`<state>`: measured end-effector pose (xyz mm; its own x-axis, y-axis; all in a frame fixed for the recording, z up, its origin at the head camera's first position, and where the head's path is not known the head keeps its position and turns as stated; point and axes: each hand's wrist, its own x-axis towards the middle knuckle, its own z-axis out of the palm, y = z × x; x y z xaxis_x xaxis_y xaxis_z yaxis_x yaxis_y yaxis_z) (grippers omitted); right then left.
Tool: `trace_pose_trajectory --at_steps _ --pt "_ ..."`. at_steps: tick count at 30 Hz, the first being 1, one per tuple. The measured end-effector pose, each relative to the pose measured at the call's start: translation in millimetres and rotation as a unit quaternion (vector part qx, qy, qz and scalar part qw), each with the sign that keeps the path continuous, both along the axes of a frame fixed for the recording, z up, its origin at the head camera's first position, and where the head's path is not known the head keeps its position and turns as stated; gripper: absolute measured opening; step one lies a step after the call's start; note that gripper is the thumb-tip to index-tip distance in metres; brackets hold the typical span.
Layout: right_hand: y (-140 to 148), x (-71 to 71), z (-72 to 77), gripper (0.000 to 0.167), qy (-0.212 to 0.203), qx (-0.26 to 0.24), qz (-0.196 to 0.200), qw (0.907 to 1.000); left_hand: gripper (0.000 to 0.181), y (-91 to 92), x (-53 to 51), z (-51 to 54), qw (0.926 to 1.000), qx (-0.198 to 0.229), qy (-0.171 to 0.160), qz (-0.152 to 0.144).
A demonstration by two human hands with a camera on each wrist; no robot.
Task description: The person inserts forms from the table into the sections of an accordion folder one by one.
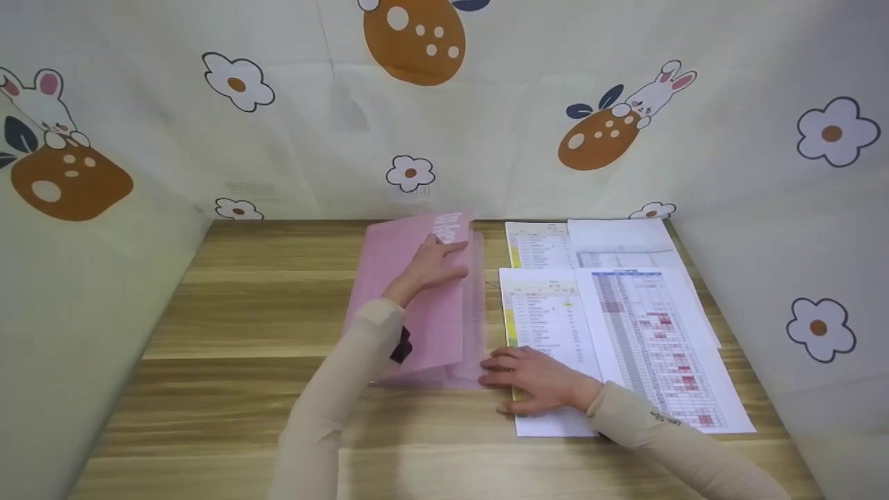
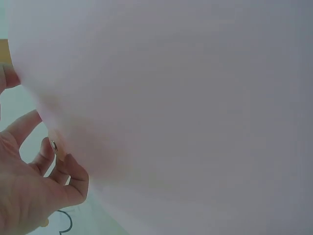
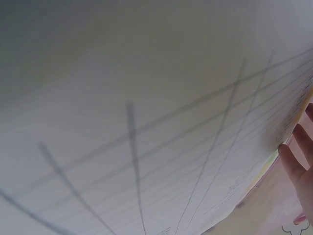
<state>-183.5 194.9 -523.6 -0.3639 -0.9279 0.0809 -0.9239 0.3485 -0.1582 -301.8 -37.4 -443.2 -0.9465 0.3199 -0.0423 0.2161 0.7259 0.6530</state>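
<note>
My left hand (image 1: 437, 264) lies over a pink plastic folder (image 1: 417, 305), its thumb and index finger spread towards the folder's right side. In the left wrist view the fingertips (image 2: 30, 122) touch the pale pink sheet, and the outer fingers are bent. The folder's lower right corner stands slightly raised above a translucent layer (image 1: 472, 347). My right hand (image 1: 538, 383) rests palm down at the left edge of a printed sheet (image 1: 552, 323), fingers spread towards the folder. In the right wrist view a blurred ruled page fills most of the picture.
Several printed sheets overlap on the right, among them a table with red cells (image 1: 660, 347) and pages behind (image 1: 618, 239). The wood-grain tabletop (image 1: 243, 312) extends to the left. A cream curtain (image 1: 305, 118) with rabbits and flowers encloses three sides.
</note>
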Motion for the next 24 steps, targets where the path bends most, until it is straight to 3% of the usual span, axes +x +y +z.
trace_pose_trajectory --at_steps 6,12,24 --pt "-1 0.6 0.3 0.051 -0.012 0.015 -0.009 0.9998 0.057 -8.6 -0.6 5.6 0.9993 0.034 -0.012 0.008" --pt "0 1.3 0.2 0.051 -0.010 0.015 -0.009 0.9998 0.056 -15.7 -0.1 12.6 0.9983 0.056 -0.003 0.013" --pt "1 1.1 0.4 0.050 0.008 0.007 -0.003 0.9999 0.056 -22.7 -1.7 16.4 0.9966 0.082 0.004 0.010"
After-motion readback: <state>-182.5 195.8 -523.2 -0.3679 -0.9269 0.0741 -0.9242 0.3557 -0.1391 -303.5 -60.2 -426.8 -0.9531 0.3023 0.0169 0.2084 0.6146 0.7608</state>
